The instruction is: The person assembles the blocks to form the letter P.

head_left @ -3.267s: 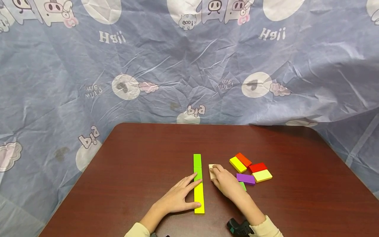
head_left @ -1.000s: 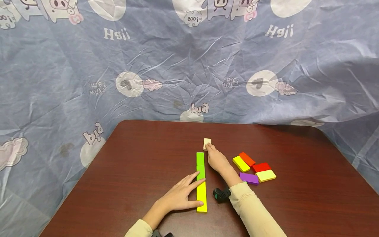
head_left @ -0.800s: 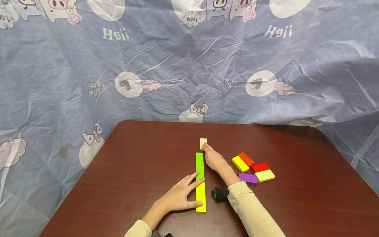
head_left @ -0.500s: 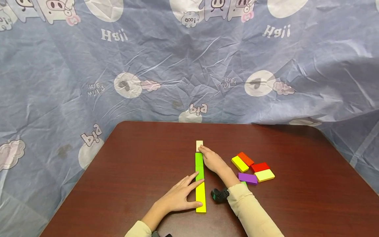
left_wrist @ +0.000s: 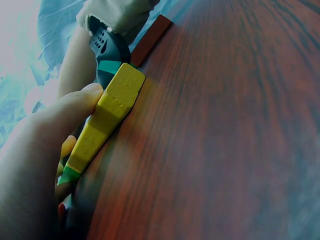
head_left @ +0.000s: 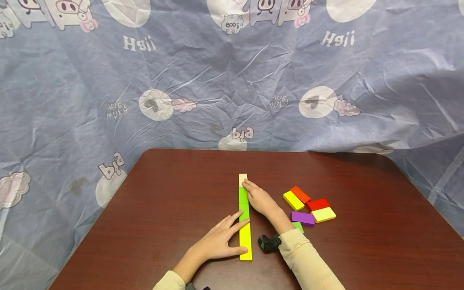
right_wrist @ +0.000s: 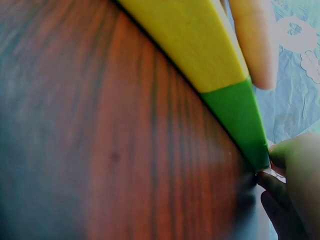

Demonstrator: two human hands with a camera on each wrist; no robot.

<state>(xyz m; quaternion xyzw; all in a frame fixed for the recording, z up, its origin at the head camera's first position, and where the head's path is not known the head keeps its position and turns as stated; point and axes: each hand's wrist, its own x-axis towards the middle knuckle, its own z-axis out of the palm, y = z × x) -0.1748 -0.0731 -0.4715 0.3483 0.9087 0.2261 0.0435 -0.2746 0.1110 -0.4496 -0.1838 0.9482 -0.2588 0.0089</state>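
Note:
A straight row of flat wooden blocks runs away from me in the head view. Its near part is yellow [head_left: 245, 235], followed by green blocks [head_left: 243, 195], with a cream block [head_left: 243, 177] at the far end. My left hand [head_left: 216, 240] lies across the row, fingers spread over green and yellow and the thumb near the yellow end. In the left wrist view that thumb [left_wrist: 82, 102] touches the yellow block's side. My right hand [head_left: 261, 199] pinches the cream block right at the green end; its grip is partly hidden. The right wrist view shows its fingers [right_wrist: 272, 187] beside the green block's end.
Right of the row lie loose blocks: orange [head_left: 300, 194], yellow [head_left: 293, 201], red [head_left: 318, 204], pale yellow [head_left: 324, 215], purple [head_left: 302, 218] and a partly covered green block [head_left: 298, 226]. A black wrist device [head_left: 269, 243] sits by the right sleeve. A patterned cloth [head_left: 224, 80] hangs behind the table.
My right hand has brought the cream block from beside the row to its far end, moving it left and then toward me against the green block. The left hand has stayed on the row.

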